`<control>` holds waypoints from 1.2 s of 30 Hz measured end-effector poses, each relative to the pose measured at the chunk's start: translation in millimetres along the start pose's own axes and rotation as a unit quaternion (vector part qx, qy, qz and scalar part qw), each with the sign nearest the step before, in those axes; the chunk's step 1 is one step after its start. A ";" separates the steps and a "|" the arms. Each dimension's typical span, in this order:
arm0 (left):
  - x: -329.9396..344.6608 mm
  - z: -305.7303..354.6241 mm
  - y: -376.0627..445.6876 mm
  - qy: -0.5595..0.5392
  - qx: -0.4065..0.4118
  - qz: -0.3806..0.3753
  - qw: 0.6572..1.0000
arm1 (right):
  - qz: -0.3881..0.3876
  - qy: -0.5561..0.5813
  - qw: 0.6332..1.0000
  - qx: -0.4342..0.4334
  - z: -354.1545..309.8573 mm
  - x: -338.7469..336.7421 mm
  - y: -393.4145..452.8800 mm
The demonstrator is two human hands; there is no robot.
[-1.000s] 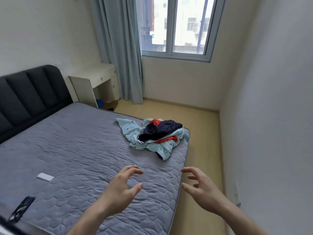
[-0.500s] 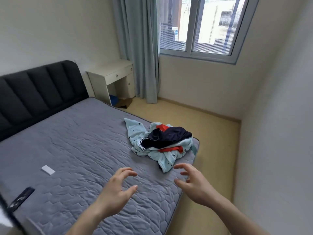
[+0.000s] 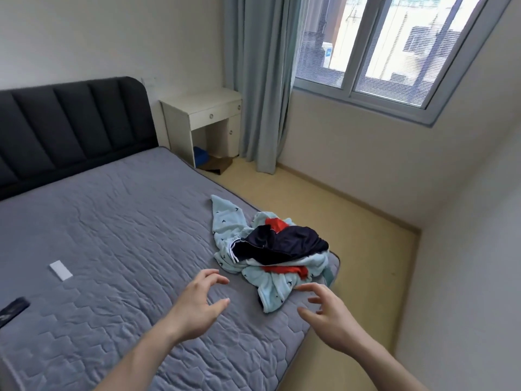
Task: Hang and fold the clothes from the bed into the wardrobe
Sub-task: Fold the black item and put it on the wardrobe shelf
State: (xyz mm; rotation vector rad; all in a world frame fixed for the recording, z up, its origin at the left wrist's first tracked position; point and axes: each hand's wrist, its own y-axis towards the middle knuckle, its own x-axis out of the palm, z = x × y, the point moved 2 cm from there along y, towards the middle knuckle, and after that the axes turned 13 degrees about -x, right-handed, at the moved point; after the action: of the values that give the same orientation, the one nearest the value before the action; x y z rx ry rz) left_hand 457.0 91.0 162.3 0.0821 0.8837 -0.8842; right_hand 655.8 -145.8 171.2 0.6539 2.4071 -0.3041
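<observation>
A heap of clothes lies at the far right corner of the grey quilted mattress: a light blue patterned garment, a dark navy piece on top, and red fabric showing through. My left hand hovers above the mattress just short of the heap, fingers spread and loosely curved, holding nothing. My right hand reaches beside the heap's near edge, its fingertips close to the light blue cloth, also empty. No wardrobe is in view.
A dark padded headboard stands at the left. A white bedside desk and grey curtain are beyond the bed, below a window. A white card and a dark remote lie on the mattress. Yellow floor runs along the right.
The view has closed in on the bed corner and both hands have moved forward toward the clothes heap. The clothes have not moved.
</observation>
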 end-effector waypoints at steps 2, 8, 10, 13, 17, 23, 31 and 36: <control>2.6 3.2 21.9 0.003 -0.013 -0.004 1.000 | -0.011 -0.005 1.000 0.013 17.7 -8.1 21.9; 18.5 0.5 90.4 0.015 -0.075 0.002 0.997 | -0.027 0.017 0.999 0.013 78.5 -22.3 114.4; 24.7 -4.0 113.6 0.024 -0.103 0.013 0.994 | -0.029 0.019 0.999 0.006 104.9 -22.9 150.1; 37.2 -6.4 147.2 0.016 -0.160 0.036 0.986 | -0.058 0.000 0.998 0.005 151.7 -24.8 205.0; 68.6 -6.4 194.7 0.004 -0.241 0.051 0.969 | -0.120 -0.050 0.992 0.003 221.6 -24.2 287.3; 129.0 -30.0 272.1 0.017 -0.309 0.035 0.950 | -0.212 -0.134 0.968 0.030 335.6 21.7 393.9; 210.7 -83.7 360.2 0.002 -0.337 -0.002 0.942 | -0.271 -0.205 0.937 0.084 448.1 110.2 477.3; 240.4 -112.8 373.8 -0.007 -0.337 -0.010 0.941 | -0.277 -0.245 0.919 0.136 490.1 140.3 502.9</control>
State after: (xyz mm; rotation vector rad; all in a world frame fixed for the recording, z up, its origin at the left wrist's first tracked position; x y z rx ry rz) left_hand 723.4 227.8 -184.9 -0.5280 1.1341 -0.5598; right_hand 1070.2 157.7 -327.8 -0.0277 2.0220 -0.9343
